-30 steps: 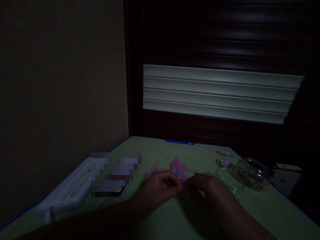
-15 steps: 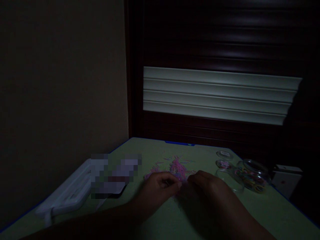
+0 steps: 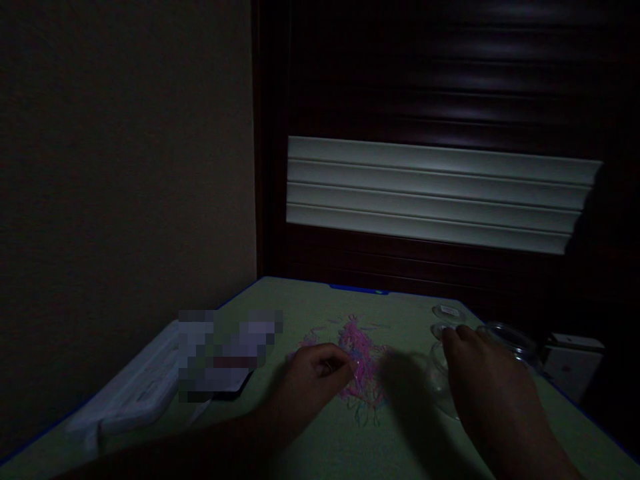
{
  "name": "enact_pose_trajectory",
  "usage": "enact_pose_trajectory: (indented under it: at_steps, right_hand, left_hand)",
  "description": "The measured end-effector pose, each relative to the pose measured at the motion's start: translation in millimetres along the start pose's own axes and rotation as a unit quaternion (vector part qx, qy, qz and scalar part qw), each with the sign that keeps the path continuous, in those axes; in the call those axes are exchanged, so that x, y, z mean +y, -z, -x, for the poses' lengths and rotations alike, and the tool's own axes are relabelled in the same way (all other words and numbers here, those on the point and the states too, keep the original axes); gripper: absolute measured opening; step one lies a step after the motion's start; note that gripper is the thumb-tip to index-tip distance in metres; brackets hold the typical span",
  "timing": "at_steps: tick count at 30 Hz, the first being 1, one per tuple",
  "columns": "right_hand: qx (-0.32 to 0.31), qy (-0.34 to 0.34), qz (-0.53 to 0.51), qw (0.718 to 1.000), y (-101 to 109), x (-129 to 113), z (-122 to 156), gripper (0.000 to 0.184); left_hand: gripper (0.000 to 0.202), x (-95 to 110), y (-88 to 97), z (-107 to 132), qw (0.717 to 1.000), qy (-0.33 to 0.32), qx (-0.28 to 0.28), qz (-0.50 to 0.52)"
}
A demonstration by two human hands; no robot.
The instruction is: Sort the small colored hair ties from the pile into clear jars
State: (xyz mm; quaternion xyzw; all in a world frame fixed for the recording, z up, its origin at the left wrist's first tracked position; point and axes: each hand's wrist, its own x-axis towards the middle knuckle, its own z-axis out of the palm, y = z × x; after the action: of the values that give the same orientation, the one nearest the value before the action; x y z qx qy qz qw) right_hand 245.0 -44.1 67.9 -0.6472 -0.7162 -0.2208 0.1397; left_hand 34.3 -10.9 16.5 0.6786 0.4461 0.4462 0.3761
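Note:
A loose pile of small pink and purple elastic bands (image 3: 357,343), with some pale loops at its near edge, lies mid-table. At its left side my left hand (image 3: 320,377) is closed in a pinch, thumb against forefinger. What it pinches is too small and dark to name. My right hand (image 3: 485,373) is over at the right, fingers bent down above a small round clear container (image 3: 439,330). Its fingertips are partly hidden, so any hold is unclear. A clear round dish (image 3: 440,380) shows beside the hand, which covers most of the clear jar (image 3: 510,339).
A clear lid with a label (image 3: 449,312) lies at the back right. Beyond the table's right edge stands a white box (image 3: 573,367). On the left are a white plastic case (image 3: 130,393) and a blurred-out package (image 3: 235,360). A wall and dark shutter rise behind.
My right hand has moved right, from the pile to the round containers, uncovering the pile's near side and hiding the jar of coloured bands. My left hand stays nearly still, pinched.

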Motion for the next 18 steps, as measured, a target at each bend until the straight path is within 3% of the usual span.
enact_pose_trajectory:
  at_steps: [5,18]
  right_hand:
    - [-0.011,-0.013,0.094,0.995,1.7,1.5,1.1,0.03]
    - [0.005,0.004,0.059,0.998,-1.0,-0.9,-0.7,0.032]
  left_hand:
    - [0.011,-2.4,0.6,-0.1,1.0,-0.002,0.005,-0.002]
    - [0.011,-2.4,0.3,-0.1,1.0,-0.001,0.014,0.019]
